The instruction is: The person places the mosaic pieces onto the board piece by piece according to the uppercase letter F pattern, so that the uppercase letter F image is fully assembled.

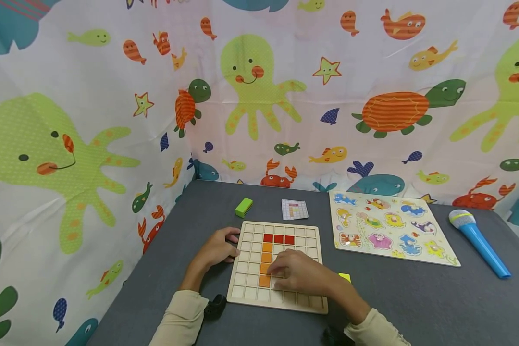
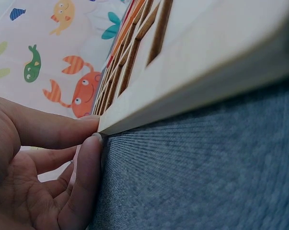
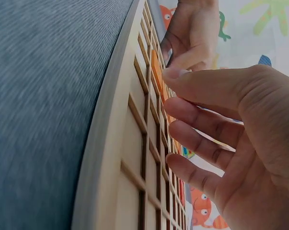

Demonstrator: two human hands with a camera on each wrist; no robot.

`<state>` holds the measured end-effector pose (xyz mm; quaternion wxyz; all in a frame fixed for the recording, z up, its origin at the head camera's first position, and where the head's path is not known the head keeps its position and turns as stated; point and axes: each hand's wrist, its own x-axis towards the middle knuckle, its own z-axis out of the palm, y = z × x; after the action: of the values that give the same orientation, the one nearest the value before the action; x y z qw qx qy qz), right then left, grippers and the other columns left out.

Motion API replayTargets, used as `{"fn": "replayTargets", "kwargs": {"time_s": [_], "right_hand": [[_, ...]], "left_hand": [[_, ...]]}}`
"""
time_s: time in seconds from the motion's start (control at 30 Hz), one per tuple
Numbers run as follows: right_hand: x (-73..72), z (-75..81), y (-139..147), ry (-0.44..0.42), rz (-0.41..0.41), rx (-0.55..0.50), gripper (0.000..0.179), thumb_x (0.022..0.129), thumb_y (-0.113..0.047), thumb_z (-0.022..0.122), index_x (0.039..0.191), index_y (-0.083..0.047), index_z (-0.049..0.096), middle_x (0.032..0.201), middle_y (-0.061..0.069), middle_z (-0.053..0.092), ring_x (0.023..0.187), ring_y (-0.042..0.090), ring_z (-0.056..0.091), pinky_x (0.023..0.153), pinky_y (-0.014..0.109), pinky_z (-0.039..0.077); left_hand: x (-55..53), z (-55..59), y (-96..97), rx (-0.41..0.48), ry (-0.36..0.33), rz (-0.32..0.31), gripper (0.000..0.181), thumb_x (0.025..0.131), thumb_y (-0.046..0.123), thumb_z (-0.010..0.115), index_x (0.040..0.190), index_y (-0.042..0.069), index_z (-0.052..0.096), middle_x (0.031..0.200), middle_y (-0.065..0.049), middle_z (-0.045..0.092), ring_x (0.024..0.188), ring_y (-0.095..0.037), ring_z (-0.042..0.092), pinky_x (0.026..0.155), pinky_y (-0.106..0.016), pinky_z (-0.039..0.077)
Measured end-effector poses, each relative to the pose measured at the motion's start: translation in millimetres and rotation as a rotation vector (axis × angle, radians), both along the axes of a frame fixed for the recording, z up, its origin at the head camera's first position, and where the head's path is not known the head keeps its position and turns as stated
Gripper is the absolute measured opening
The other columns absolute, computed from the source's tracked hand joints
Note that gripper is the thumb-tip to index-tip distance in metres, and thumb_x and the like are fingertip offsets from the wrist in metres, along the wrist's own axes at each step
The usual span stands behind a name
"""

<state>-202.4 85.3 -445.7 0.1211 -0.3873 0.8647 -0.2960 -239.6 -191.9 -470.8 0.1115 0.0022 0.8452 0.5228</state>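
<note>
A square wooden grid board lies on the dark table. Red tiles sit in a short row near its far side, and orange tiles run down a column below. My left hand is at the board's left edge, its thumb and a finger pinching the rim. Over the board's middle is my right hand, palm down, thumb and fingertips close to the lower orange tiles. In the right wrist view its other fingers are bent loosely; the index fingertip is partly hidden behind the thumb.
A green block and a small pattern card lie beyond the board. To the right are a sea-animal peg puzzle and a blue toy microphone. Something yellow shows behind the right wrist. A printed sea-creature cloth hangs behind.
</note>
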Motion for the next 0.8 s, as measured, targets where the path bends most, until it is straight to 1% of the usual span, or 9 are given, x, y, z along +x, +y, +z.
{"fn": "replayTargets", "kwargs": {"time_s": [0.07, 0.17, 0.3, 0.37, 0.67, 0.8], "right_hand": [[0.8, 0.5, 5.5, -0.017, -0.018, -0.004, 0.026, 0.091, -0.02, 0.084, 0.116, -0.015, 0.082, 0.109, -0.009, 0.073, 0.103, 0.009, 0.063, 0.096, 0.035, 0.054], [2.2, 1.0, 14.7, -0.027, -0.047, 0.0, 0.027, 0.092, -0.02, 0.083, 0.118, -0.016, 0.081, 0.112, -0.009, 0.073, 0.108, 0.011, 0.063, 0.1, 0.04, 0.054], [4.1, 1.6, 28.2, -0.018, -0.079, 0.016, 0.027, 0.093, -0.023, 0.082, 0.119, -0.017, 0.081, 0.116, -0.01, 0.073, 0.114, 0.012, 0.061, 0.106, 0.047, 0.051], [4.5, 1.9, 35.5, -0.013, -0.085, 0.016, 0.028, 0.093, -0.025, 0.082, 0.119, -0.017, 0.081, 0.116, -0.009, 0.073, 0.115, 0.013, 0.061, 0.106, 0.047, 0.051], [7.8, 1.8, 69.1, -0.054, -0.12, -0.016, 0.031, 0.096, -0.031, 0.08, 0.123, -0.016, 0.079, 0.119, -0.006, 0.071, 0.11, 0.015, 0.062, 0.095, 0.04, 0.055], [9.9, 0.9, 83.8, -0.045, -0.147, -0.016, 0.032, 0.095, -0.032, 0.081, 0.124, -0.017, 0.079, 0.119, -0.007, 0.07, 0.106, 0.014, 0.061, 0.091, 0.038, 0.056]], "left_hand": [[0.3, -0.5, -0.1, -0.002, 0.001, 0.003, 0.063, 0.087, -0.005, 0.073, 0.148, 0.004, 0.059, 0.12, -0.017, 0.062, 0.083, -0.023, 0.066, 0.067, -0.036, 0.061], [0.5, -0.8, -0.1, -0.002, 0.003, 0.005, 0.063, 0.087, -0.005, 0.074, 0.148, 0.003, 0.059, 0.12, -0.017, 0.062, 0.084, -0.023, 0.066, 0.066, -0.036, 0.061], [0.0, -1.8, 0.4, -0.004, 0.004, 0.007, 0.063, 0.087, -0.005, 0.074, 0.147, 0.003, 0.059, 0.119, -0.016, 0.062, 0.084, -0.023, 0.066, 0.067, -0.036, 0.061], [0.1, -1.8, 0.6, -0.005, 0.004, 0.006, 0.063, 0.087, -0.005, 0.074, 0.147, 0.004, 0.06, 0.119, -0.016, 0.062, 0.084, -0.023, 0.067, 0.067, -0.036, 0.061], [1.0, -1.3, 0.8, -0.004, 0.003, 0.008, 0.063, 0.087, -0.004, 0.073, 0.148, 0.003, 0.059, 0.12, -0.017, 0.062, 0.086, -0.023, 0.067, 0.067, -0.037, 0.061], [1.0, -1.2, 0.8, -0.002, 0.002, 0.006, 0.063, 0.087, -0.004, 0.073, 0.148, 0.004, 0.059, 0.12, -0.016, 0.061, 0.086, -0.023, 0.067, 0.068, -0.037, 0.061]]}}
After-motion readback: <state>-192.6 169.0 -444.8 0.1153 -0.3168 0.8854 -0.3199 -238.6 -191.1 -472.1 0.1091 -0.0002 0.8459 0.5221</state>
